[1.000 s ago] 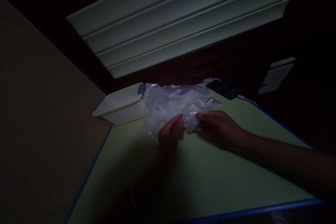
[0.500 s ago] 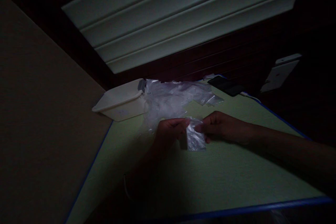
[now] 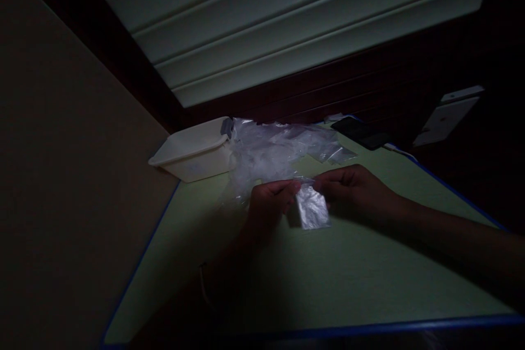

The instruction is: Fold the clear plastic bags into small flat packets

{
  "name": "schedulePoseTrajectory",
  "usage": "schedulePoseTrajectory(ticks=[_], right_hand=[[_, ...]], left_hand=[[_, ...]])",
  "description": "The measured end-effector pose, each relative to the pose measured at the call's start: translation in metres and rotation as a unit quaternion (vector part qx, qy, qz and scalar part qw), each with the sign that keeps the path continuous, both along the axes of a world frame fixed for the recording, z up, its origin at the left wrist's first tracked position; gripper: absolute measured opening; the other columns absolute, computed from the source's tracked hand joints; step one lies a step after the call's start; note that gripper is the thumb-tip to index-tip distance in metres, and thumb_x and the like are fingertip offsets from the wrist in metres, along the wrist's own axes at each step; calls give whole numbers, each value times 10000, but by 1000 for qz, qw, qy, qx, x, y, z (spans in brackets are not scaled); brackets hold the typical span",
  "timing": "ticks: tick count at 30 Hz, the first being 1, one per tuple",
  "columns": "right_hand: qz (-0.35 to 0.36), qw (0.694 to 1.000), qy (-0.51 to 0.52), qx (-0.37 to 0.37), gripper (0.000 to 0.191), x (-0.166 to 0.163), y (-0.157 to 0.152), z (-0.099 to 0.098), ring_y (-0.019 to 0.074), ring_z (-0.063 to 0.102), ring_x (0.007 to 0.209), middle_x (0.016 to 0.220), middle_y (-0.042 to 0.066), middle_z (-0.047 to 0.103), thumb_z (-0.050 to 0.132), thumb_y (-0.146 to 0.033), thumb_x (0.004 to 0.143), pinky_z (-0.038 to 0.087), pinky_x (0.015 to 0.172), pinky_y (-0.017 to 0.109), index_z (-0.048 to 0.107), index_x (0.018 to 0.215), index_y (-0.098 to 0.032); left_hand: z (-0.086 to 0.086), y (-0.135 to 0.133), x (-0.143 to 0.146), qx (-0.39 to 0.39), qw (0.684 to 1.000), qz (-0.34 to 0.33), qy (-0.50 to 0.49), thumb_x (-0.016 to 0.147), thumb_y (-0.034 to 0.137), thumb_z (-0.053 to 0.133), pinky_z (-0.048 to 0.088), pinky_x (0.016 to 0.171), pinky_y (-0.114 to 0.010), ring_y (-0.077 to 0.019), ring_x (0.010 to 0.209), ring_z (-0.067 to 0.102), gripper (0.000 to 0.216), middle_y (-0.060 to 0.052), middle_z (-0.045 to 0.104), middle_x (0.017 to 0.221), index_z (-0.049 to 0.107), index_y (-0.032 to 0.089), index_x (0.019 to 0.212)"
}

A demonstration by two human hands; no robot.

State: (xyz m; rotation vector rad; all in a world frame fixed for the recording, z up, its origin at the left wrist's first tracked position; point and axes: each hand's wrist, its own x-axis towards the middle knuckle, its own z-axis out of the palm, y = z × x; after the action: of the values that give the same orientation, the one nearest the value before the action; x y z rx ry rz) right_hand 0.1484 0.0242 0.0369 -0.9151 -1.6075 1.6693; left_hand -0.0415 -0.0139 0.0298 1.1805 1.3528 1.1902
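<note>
A: Where was the small clear bag point(image 3: 314, 208)?
B: Just right of centre in the frame, its longer side running downward and slightly rightward.
A: Held how?
B: By its top edge: the left hand point(image 3: 269, 201) pinched near the upper-left corner, the right hand point(image 3: 350, 188) near the upper-right, so it extended below both.
A: Which was nearer?
B: Neither; both touched it. The heap of clear plastic point(image 3: 266, 156) lay higher in the frame.
</note>
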Motion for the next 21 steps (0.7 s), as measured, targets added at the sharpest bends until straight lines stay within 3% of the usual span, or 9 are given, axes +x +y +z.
schedulePoseTrajectory(ticks=[21], right_hand=[[-22,995,87,-50,266,-1,4,-9,99,525,545,656,29,656,743,-352,745,443,556,266,768,922,-155]], left_hand=[[-4,2,-1,-9,999,-10,-43,732,408,730,305,431,-184,-42,464,419,291,19,540,574,745,132,825]])
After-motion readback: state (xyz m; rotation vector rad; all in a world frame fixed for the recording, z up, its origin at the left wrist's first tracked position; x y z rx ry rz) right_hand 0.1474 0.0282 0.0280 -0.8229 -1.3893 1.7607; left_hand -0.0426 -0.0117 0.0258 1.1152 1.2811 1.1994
